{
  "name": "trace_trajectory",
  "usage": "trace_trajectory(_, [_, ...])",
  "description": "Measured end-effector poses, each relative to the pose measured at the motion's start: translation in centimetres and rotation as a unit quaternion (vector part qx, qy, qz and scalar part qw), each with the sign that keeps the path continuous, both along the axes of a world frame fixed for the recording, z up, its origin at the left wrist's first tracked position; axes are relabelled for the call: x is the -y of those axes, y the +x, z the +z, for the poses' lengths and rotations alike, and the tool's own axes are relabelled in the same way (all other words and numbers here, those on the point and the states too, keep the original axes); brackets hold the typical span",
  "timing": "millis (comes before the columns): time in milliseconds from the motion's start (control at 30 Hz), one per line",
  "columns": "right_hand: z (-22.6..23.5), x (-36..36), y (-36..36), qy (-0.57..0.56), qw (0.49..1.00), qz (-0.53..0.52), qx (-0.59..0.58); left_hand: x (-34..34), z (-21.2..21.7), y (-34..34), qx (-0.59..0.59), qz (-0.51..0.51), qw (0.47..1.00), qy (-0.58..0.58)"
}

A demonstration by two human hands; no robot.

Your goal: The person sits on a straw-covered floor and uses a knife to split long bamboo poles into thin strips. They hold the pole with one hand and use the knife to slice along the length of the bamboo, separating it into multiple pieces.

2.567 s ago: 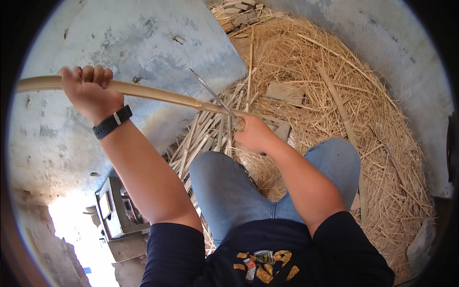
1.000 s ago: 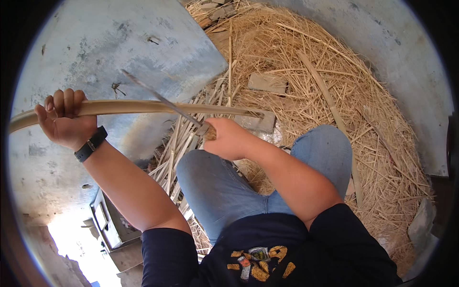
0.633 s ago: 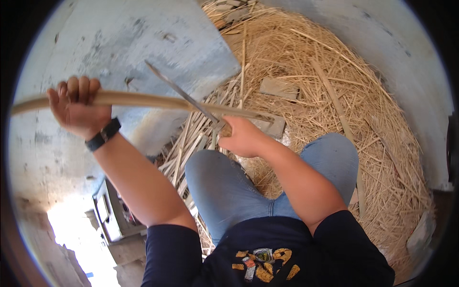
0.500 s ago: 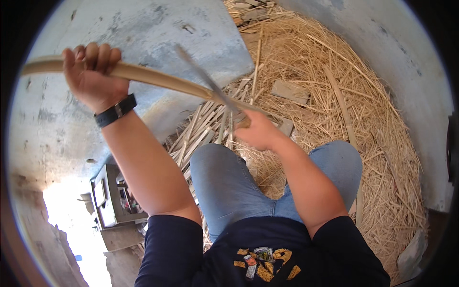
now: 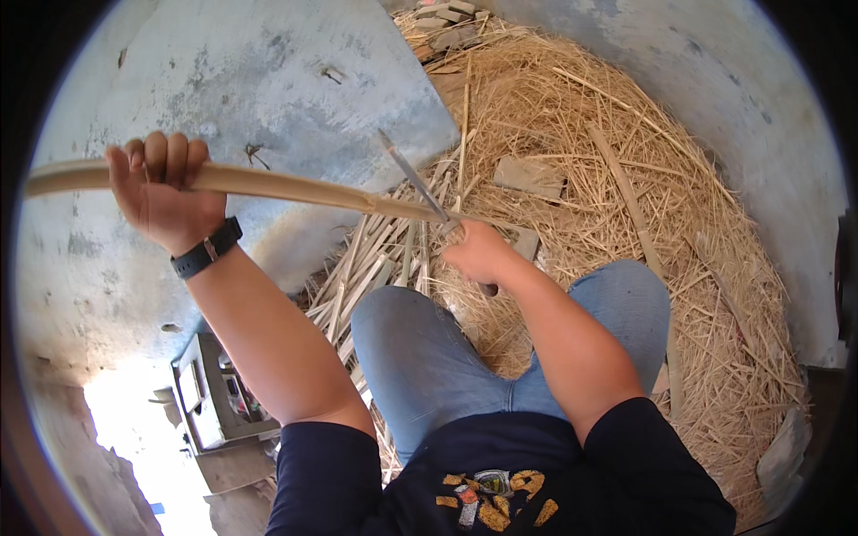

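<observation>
Your left hand (image 5: 168, 192) is raised out to your left, its fingers wrapped tight over the top of a long pale cane (image 5: 286, 186), which runs nearly level from the left rim of the view across to your right hand (image 5: 481, 255). Holding it that far out keeps the cane stiff and clear of your knees (image 5: 420, 348), so the blade has a steady length to work along. Your right hand is fisted round the handle of a knife (image 5: 413, 176); the thin blade slants up and to the left, and its base meets the cane just above your knuckles. That angle lays the edge against the cane rather than across it.

Below the cane, split strips (image 5: 375, 268) lie fanned against your left knee, at the near edge of the straw heap (image 5: 626, 170) that covers the concrete floor (image 5: 268, 80) ahead and to your right.
</observation>
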State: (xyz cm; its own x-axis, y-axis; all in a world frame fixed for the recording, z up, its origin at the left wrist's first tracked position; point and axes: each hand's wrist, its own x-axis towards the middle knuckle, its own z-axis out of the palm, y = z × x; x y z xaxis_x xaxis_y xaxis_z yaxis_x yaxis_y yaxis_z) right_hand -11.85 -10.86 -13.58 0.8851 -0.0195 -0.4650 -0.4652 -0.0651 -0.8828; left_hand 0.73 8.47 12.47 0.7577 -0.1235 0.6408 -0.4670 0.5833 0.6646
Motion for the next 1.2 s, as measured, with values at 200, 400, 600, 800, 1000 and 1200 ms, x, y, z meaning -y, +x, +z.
trace_trajectory(200, [2.0,-2.1,-1.2,-0.03,0.979,0.037,0.199,-2.0,-0.5,1.1,0.002,-0.071,0.997,-0.011])
trace_trajectory(400, [0.1,0.1,-0.4,0.0,0.999,0.002,0.036,-2.4,-0.7,1.4,-0.006,-0.105,0.994,-0.002])
trace_trajectory(600, [1.1,-1.6,-0.5,-0.039,0.981,0.041,0.187,-2.8,-0.1,1.4,0.017,-0.139,0.99,0.0])
trace_trajectory(800, [1.9,0.5,-1.1,0.034,0.994,0.061,0.086,-3.4,-0.6,2.0,0.013,-0.208,0.978,0.0])
trace_trajectory(1000, [3.3,0.4,-1.4,0.017,0.99,0.095,0.102,-4.4,0.0,2.6,0.013,-0.222,0.975,0.012])
trace_trajectory(1200, [2.6,-0.5,-1.5,-0.075,0.975,0.062,0.2,-4.6,-0.3,2.5,0.024,-0.236,0.972,-0.002])
